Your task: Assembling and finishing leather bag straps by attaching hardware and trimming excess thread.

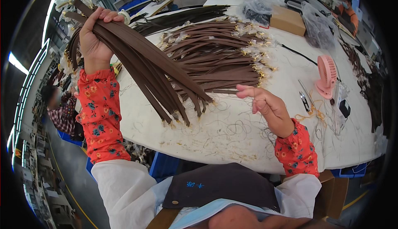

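My left hand [94, 46] is raised at the left, closed around a bundle of brown straps [147, 69]. The straps slant down to the right, their lower ends fanned just over the front of the white table [195, 142]. Clear plastic and gold-coloured hardware [66, 61] show at the bundle's upper end. Beyond it lies a wide pile of similar brown straps [215, 63], gold-coloured hooks in plastic along its right side. My right hand [267, 106] hovers near the pile's front right corner, index finger stretched out, other fingers partly bent, nothing visible in it.
Loose threads litter the table's front. To the right are a pink fan [326, 75], thread snips [304, 101] and orange thread [314, 113]. A cardboard box [287, 20] and plastic bags stand farther back, by darker straps [182, 17]. Other people sit at far left and far right.
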`<state>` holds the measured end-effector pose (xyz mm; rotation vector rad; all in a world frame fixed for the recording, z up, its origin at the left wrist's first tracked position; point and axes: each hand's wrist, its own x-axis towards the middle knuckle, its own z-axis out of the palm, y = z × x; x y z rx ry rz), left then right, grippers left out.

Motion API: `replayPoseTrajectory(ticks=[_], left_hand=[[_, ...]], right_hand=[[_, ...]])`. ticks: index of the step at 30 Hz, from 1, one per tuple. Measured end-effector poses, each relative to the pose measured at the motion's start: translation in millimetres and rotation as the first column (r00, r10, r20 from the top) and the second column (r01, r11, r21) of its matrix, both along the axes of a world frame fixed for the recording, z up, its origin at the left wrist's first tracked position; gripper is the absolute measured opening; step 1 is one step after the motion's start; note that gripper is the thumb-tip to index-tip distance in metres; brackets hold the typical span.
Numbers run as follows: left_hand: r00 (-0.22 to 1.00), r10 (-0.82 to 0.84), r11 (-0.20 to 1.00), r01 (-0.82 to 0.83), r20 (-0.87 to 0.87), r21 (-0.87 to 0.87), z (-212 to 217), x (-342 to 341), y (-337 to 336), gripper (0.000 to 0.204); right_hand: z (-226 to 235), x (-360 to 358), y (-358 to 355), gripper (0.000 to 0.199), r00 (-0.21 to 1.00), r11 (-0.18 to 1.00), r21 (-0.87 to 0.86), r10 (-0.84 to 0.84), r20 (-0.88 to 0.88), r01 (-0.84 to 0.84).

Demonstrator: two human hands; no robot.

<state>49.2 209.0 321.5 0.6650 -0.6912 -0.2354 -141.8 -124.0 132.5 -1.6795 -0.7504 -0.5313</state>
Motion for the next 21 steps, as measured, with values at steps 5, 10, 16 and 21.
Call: replayPoseTrajectory(ticks=[5,10,16,21], left_hand=[[0.996,0.062,0.998,-0.061,-0.060,0.013,-11.8,7.0,-11.1,0.018],[0.988,0.141,0.990,-0.139,-0.058,0.034,-18.3,24.3,15.2,0.019],[0.971,0.215,0.977,-0.213,-0.103,0.031,-36.7,43.2,22.4,0.017],[0.956,0.260,0.966,-0.257,-0.132,0.042,-42.5,49.7,18.3,0.018]], right_hand=[[-0.2,9.8,38.8,0.030,0.828,0.718,0.607,0.535,-0.168,-0.340],[-23.1,-7.4,32.3,0.030,0.758,0.902,0.399,0.377,-0.533,-0.168],[-21.4,-33.2,20.6,0.029,0.813,0.850,0.519,0.366,-0.453,-0.093],[-23.1,-49.0,16.7,0.028,0.848,0.860,0.506,0.311,-0.429,-0.059]])
